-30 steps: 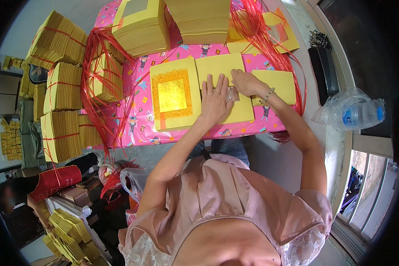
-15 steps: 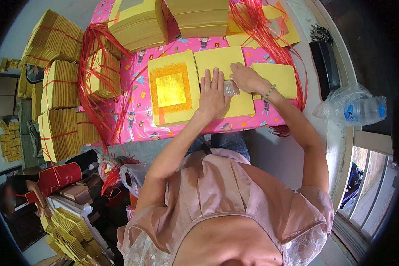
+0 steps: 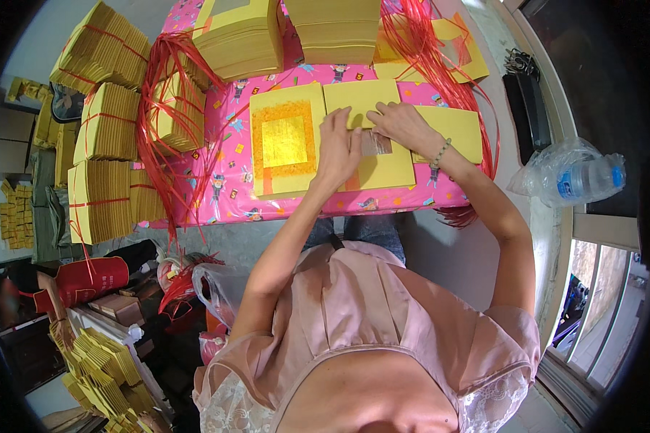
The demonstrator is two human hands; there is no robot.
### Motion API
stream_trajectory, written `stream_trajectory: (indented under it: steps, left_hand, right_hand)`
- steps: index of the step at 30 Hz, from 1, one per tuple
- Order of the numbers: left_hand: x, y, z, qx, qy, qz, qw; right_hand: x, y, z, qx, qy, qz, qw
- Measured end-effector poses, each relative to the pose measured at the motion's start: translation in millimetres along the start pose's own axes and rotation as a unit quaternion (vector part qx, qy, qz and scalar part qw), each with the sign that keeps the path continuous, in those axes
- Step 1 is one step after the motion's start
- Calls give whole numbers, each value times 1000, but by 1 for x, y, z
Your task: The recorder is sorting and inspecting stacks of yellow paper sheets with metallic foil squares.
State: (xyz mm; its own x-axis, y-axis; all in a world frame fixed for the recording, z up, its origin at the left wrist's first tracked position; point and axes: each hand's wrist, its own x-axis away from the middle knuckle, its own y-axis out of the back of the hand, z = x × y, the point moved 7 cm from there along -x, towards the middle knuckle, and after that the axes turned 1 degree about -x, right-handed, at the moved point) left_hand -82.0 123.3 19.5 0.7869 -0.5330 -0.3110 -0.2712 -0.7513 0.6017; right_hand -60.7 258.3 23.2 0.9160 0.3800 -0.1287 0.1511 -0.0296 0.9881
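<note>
Both hands work on a sheet of yellow paper [image 3: 383,166] with a silver foil patch [image 3: 376,143] near its middle, lying on a stack. My left hand [image 3: 336,153] rests on its left side, fingers slightly bent and thumb apart. From the right, my right hand [image 3: 406,128] presses bent fingers and thumb at the edge of the paper above the foil; the fingertips are partly hidden. Close to my left hand lies another yellow sheet with a gold foil square [image 3: 284,142] in an orange border. A plain yellow paper stack [image 3: 455,133] sits under my right wrist.
Tall yellow paper stacks [image 3: 332,32] stand at the table's far side. Red plastic strands [image 3: 167,137] hang beside tied bundles [image 3: 108,123] on the left, with more red strands [image 3: 419,47] at far right. A bagged plastic bottle [image 3: 588,177] lies right. Another person's arm [image 3: 56,303] shows lower left.
My left hand has gone from lying flat to having bent fingers, shifting slightly left. My right hand's fingers have moved slightly left over the paper. The view has shifted a little.
</note>
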Motion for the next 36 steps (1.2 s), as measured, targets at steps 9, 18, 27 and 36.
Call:
stream_trajectory:
  steps: [9,18,27,36]
  left_hand:
    - [-14,9,28,203,223,-45,953]
    - [-15,-8,40,366,221,-125,895]
    - [27,19,-13,428,141,-157,879]
    - [19,-10,-44,486,94,-81,865]
  right_hand:
    - [10,10,0,27,3,-40,999]
    - [27,35,9,-23,-65,-99,993]
    - [78,72,-9,-275,-316,-317,851]
    - [133,44,-36,-592,-344,-331,649]
